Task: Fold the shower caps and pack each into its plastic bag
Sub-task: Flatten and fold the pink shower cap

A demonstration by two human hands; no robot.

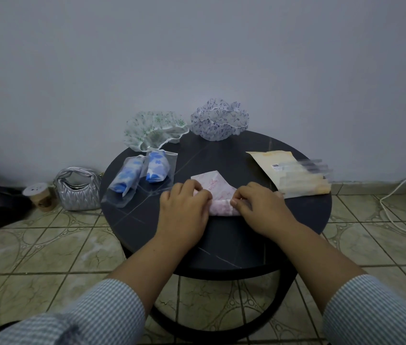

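Rolling step: left hand (184,207) and right hand (259,207), close together, pinch the pink cap (218,195) at the table's (309,220) centre; next, finish rolling; fetch a bag (304,180) at three o'clock.

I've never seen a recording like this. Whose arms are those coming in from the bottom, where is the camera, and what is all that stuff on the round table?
There is no machine here. The single picture comes from a camera worn on a person's head, looking forward and down, so you see their own two arms in striped sleeves. The left hand and right hand are both curled on a pink shower cap, rolling it up on the dark round table. To the left lie two blue shower caps already rolled inside clear plastic bags. At the back sit a green-patterned cap and a purple-patterned cap, both unfolded. On the right lies a stack of packaging, blurred. A silver handbag and a paper cup stand on the tiled floor.
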